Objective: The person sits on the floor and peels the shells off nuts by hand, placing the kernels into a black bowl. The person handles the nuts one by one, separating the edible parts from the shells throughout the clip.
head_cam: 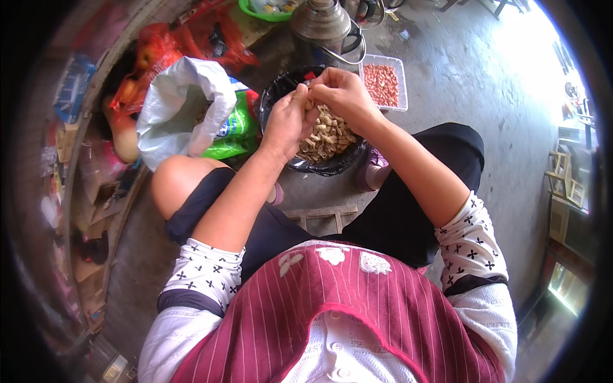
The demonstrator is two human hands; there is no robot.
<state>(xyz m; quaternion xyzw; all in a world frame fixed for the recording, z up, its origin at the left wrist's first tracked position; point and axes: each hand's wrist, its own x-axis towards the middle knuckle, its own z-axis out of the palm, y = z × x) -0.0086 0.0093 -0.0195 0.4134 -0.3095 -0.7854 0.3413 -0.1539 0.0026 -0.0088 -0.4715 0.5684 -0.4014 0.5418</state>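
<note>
My left hand point(289, 120) and my right hand point(346, 95) meet above a round bin lined with a black plastic bag point(330, 167). Pinched between the fingertips of both is a small tan peanut point(309, 102), mostly hidden by the fingers. Below them, a heap of broken peanut shells point(330, 136) lies in the bin. Just beyond my right wrist, a clear plastic box point(403, 91) holds shelled reddish peanuts point(381, 85). To the left of the bin stands a white woven sack point(165, 107) with its mouth rolled wide; its contents are shadowed.
A large metal kettle point(322, 24) stands behind the bin. Red plastic bags point(160, 52) with round produce and a pale gourd point(125, 141) lie at the left. A green basin point(268, 16) is at the top. A low wooden stool frame point(325, 211) shows between my legs.
</note>
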